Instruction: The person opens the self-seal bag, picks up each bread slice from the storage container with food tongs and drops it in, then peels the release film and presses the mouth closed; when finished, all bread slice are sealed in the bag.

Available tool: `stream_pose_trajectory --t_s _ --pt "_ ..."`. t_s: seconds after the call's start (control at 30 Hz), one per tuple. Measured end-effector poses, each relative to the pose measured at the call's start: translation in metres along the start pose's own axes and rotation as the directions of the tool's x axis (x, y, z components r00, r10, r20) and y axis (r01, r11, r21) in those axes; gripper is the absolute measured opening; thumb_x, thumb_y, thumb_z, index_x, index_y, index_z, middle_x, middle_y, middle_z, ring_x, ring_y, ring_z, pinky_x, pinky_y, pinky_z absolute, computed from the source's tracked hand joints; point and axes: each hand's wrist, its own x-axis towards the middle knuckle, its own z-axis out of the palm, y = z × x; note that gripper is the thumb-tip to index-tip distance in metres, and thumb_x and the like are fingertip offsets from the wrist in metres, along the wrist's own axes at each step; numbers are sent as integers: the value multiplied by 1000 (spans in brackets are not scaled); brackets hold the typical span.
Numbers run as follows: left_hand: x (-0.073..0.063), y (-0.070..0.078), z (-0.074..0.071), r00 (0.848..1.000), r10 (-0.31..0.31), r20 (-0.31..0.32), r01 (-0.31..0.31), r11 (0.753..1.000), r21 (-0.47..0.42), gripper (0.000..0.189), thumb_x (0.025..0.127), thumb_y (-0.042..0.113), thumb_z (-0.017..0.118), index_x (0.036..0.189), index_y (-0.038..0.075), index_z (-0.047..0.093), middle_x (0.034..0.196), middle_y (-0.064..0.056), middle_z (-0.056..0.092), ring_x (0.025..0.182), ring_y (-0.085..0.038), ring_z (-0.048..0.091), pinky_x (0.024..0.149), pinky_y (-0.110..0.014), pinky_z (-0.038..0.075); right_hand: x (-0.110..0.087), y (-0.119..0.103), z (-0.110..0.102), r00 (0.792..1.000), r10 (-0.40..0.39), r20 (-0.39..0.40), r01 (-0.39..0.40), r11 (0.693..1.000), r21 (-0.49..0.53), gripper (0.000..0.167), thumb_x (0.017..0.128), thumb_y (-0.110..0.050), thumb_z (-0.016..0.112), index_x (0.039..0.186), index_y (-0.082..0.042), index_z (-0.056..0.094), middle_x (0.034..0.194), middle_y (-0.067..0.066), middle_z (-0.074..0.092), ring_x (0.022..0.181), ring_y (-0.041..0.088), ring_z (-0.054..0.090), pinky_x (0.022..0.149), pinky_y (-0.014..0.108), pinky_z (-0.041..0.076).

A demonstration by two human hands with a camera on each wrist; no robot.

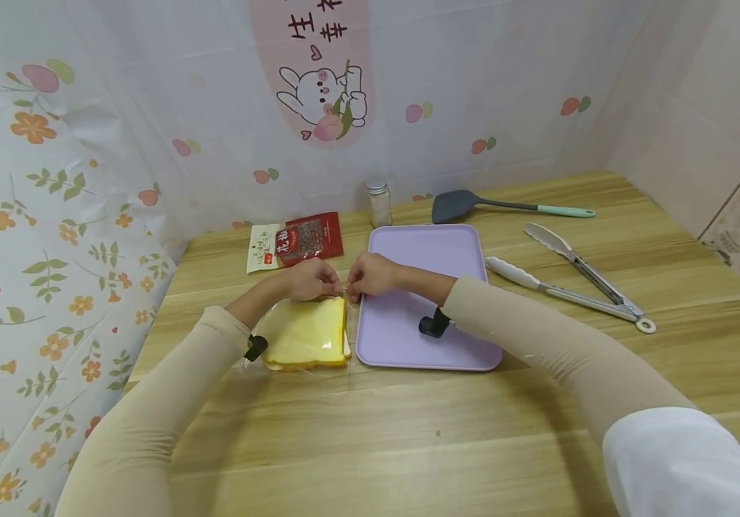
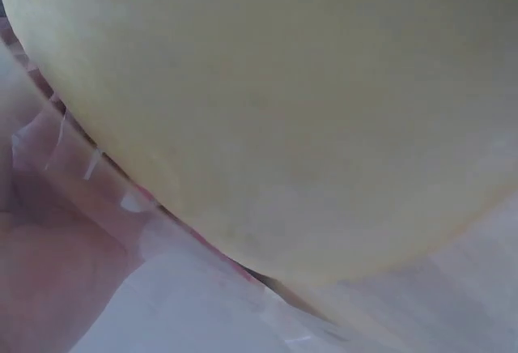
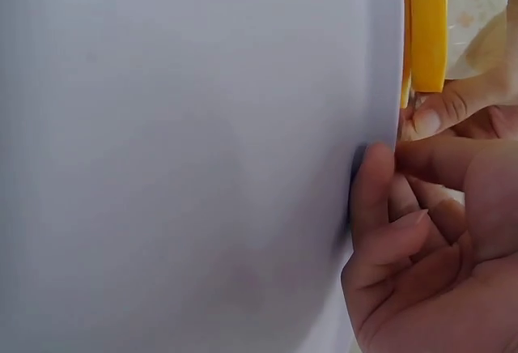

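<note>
Bread slices (image 1: 301, 332) lie in a clear plastic bag (image 1: 352, 327) left of the lilac tray (image 1: 424, 248). At the bag's far right corner, my left hand (image 1: 311, 278) pinches the clear film between thumb and fingers. Right beside it, my right hand (image 1: 375, 275) pinches the film too, over the tray's left edge. A pale bread face (image 2: 267, 126) fills most of the left wrist view, with part of the left hand (image 2: 57, 264) blurred behind film. In the right wrist view, the right hand's (image 3: 437, 264) curled fingers meet the left thumb near the yellow bread edge (image 3: 429, 29).
Behind the bread lies a red and cream spice packet (image 1: 298, 240). A glass shaker jar (image 1: 379, 203) stands by the back wall. To the right are a dark spatula (image 1: 456, 206) with a mint handle and spread metal tongs (image 1: 586, 298), all on the wooden table (image 1: 370, 445).
</note>
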Motion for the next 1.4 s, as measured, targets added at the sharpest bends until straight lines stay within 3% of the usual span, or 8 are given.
stream_pose_trajectory --t_s 0.23,0.8,1.0,1.17,1.23,1.4 --pt "-1 -4 1 1000 -10 13 10 1000 -24 17 98 5 55 98 -2 71 81 -2 68 68 -9 54 65 -23 44 2 -3 1 999 41 -14 -41 999 -20 23 94 -11 63 78 -4 78 69 2 72 47 4 55 50 16 46" --pt "0 3 0 999 -6 46 7 1000 -21 15 98 6 57 99 -1 71 80 -2 66 69 -10 54 64 -24 45 3 6 -3 998 -6 59 3 999 39 19 95 -4 62 81 1 75 68 1 70 49 4 52 50 17 44" --pt "0 3 2 998 -13 58 15 999 -32 17 98 5 56 102 -3 70 84 -4 67 71 -11 54 65 -23 45 3 7 -3 998 -9 67 7 999 34 16 94 -3 63 87 2 75 71 1 71 53 4 51 51 16 43" --pt "0 1 3 998 -7 56 9 999 -34 16 98 5 57 101 -3 70 84 -4 66 70 -10 53 65 -23 44 1 6 -3 996 -22 83 16 997 73 13 92 3 61 103 4 68 78 6 73 63 6 59 55 18 45" --pt "0 0 3 998 1 56 2 999 -41 16 98 4 56 100 -3 70 83 -4 66 70 -10 53 64 -23 44 1 6 -4 997 -40 73 35 998 58 17 89 5 61 105 1 64 80 7 74 67 7 61 58 19 45" --pt "1 0 3 998 13 64 -10 999 -46 16 97 3 55 99 -3 70 85 -4 67 71 -9 54 65 -22 45 0 8 -4 993 -122 -3 121 984 -134 12 84 1 67 92 -8 66 78 0 72 73 9 63 67 22 47"
